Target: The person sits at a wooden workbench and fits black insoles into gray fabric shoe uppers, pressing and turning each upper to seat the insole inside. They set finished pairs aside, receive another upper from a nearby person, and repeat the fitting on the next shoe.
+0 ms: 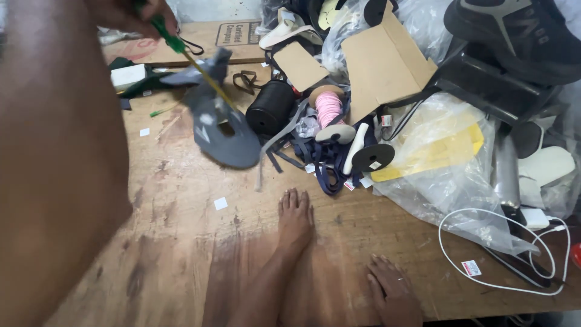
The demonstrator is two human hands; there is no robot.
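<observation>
a single head-worn camera looks steeply down and forward from close above a wooden floor (181,242). the wearer's arm (54,163) fills the left of the frame, very near the lens; bare feet (295,218) lie at lower centre, clutter across the upper right.

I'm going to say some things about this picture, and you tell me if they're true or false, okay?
1. The spool of thread is pink. True.
2. The left hand holds a red tool. False: the tool has a green handle.
3. Two bare feet rest on the wooden surface. True.
4. The white cable lies on the left, next to the arm. False: it loops on the right, by the clear plastic bags.
</observation>
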